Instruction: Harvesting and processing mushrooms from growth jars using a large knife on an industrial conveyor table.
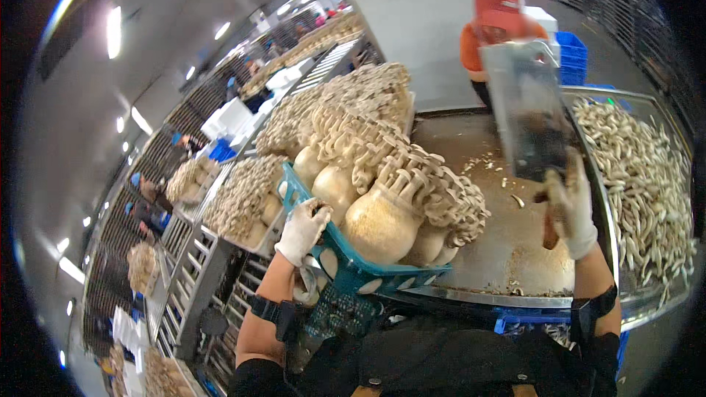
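Note:
My left hand, in a white glove, has its fingers curled over the rim of a teal plastic crate. The crate tilts across the near left edge of a metal worktable. Several round, pale mushroom growing blocks sit in it, topped with dense clusters of long-stemmed mushrooms. My right hand, also gloved in white, is closed round the wooden handle of a wide cleaver. Its blade is raised above the table's right side, blurred by motion, and touches nothing.
At the right, a metal tray holds many loose cut mushrooms. Mushroom scraps lie on the table. A person in an orange top and red cap stands beyond it. More mushroom crates line the roller conveyor at left.

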A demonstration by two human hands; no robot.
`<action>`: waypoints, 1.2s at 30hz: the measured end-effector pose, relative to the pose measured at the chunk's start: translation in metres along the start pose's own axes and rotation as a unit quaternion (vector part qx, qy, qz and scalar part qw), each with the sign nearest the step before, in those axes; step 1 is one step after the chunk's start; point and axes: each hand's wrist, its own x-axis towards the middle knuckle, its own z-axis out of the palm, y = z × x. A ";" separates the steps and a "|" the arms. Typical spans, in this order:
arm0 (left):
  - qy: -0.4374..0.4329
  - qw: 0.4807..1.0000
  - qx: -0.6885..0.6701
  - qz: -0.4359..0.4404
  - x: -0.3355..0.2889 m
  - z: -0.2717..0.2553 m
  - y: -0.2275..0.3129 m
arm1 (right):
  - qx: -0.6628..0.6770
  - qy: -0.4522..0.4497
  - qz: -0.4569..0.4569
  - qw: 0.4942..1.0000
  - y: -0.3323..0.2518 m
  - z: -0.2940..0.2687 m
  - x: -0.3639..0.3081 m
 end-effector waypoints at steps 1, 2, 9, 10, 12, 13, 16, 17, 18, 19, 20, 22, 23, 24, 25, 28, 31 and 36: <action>-0.006 1.000 0.004 0.015 0.012 0.006 -0.006 | -0.143 -0.041 -0.103 0.984 -0.012 0.001 0.000; 0.039 0.970 0.149 0.190 0.019 0.009 -0.016 | -0.211 -0.077 -0.074 0.972 -0.017 0.005 -0.002; -0.046 0.939 0.211 0.266 0.032 -0.010 0.016 | -0.287 -0.340 -0.039 0.895 -0.035 0.069 -0.015; -0.107 0.945 0.207 0.229 0.037 -0.019 0.021 | -0.290 -0.337 -0.035 0.895 -0.030 0.073 -0.019; -0.169 0.949 0.221 0.149 0.041 -0.041 0.051 | -0.343 -0.312 -0.166 0.870 -0.021 0.082 -0.024; -0.101 0.959 0.196 0.176 0.045 -0.051 0.065 | -0.344 -0.321 -0.166 0.867 -0.025 0.084 -0.019; 0.003 0.958 0.116 0.262 0.079 -0.077 0.102 | -0.331 -0.346 -0.135 0.867 -0.033 0.085 -0.013; -0.007 0.951 0.096 0.292 0.084 -0.079 0.126 | -0.335 -0.355 -0.133 0.863 -0.030 0.083 -0.013; -0.025 0.941 0.033 0.337 0.091 -0.071 0.147 | -0.328 -0.338 -0.144 0.870 -0.029 0.079 -0.013; -0.083 0.942 -0.026 0.325 0.093 -0.060 0.167 | -0.318 -0.322 -0.154 0.878 -0.026 0.076 -0.013; -0.067 0.884 0.043 0.460 0.107 -0.048 0.170 | -0.336 -0.304 -0.150 0.879 -0.025 0.074 -0.018; -0.112 0.817 0.089 0.559 0.115 -0.011 0.190 | -0.361 -0.318 -0.116 0.869 -0.030 0.074 -0.017; -0.165 0.811 0.057 0.558 0.120 0.003 0.193 | -0.382 -0.319 -0.087 0.863 -0.031 0.077 -0.015; -0.167 0.807 0.086 0.560 0.123 0.006 0.192 | -0.379 -0.312 -0.145 0.859 -0.031 0.080 -0.012; -0.171 0.801 0.116 0.563 0.124 0.008 0.191 | -0.379 -0.315 -0.136 0.859 -0.037 0.083 -0.007; -0.166 0.801 0.141 0.558 0.136 0.002 0.180 | -0.398 -0.401 -0.051 0.824 -0.050 0.095 0.016; -0.176 0.788 0.207 0.552 0.129 0.002 0.192 | -0.401 -0.385 -0.109 0.824 -0.039 0.091 0.018; -0.188 0.721 0.157 0.649 0.147 0.031 0.210 | -0.474 -0.404 -0.035 0.782 -0.075 0.101 0.034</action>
